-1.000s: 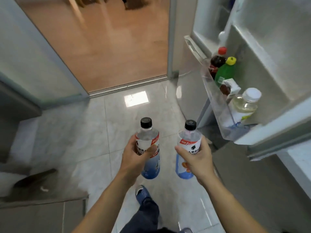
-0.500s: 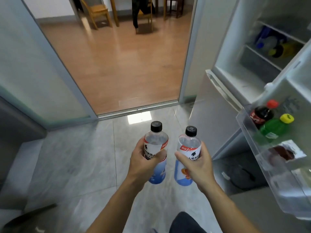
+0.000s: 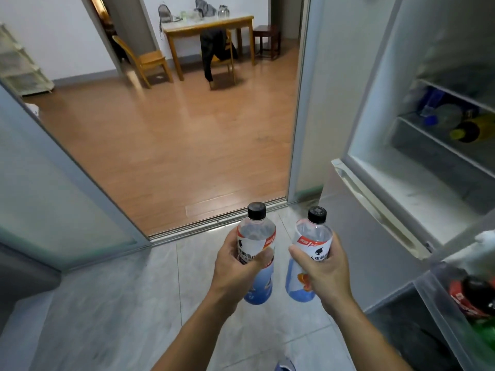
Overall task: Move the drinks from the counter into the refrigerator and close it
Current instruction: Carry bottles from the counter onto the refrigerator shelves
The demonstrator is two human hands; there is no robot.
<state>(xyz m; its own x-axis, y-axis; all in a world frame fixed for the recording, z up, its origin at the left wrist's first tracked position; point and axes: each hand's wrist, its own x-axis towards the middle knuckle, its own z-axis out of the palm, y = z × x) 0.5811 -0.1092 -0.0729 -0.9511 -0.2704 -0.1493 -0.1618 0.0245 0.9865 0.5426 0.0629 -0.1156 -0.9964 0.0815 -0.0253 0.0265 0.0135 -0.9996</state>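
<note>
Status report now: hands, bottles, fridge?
Left hand and right hand each grip a black-capped clear drink bottle. White refrigerator open, path clear.

hands: both full, left hand [image 3: 235, 274] and right hand [image 3: 324, 274] each wrapped round a bottle
fridge [image 3: 417, 167]: open on the right, bottom shelf [image 3: 417, 188] bare and wide, easy way in
upper shelf [image 3: 439, 140]: pretty crowded, bottles lying on it [image 3: 466, 129]
door bin [image 3: 452, 325]: sticks out low right, cola bottle [image 3: 474, 298] already sitting in it
floor [image 3: 107, 303]: open tile between the hands and the fridge
</note>
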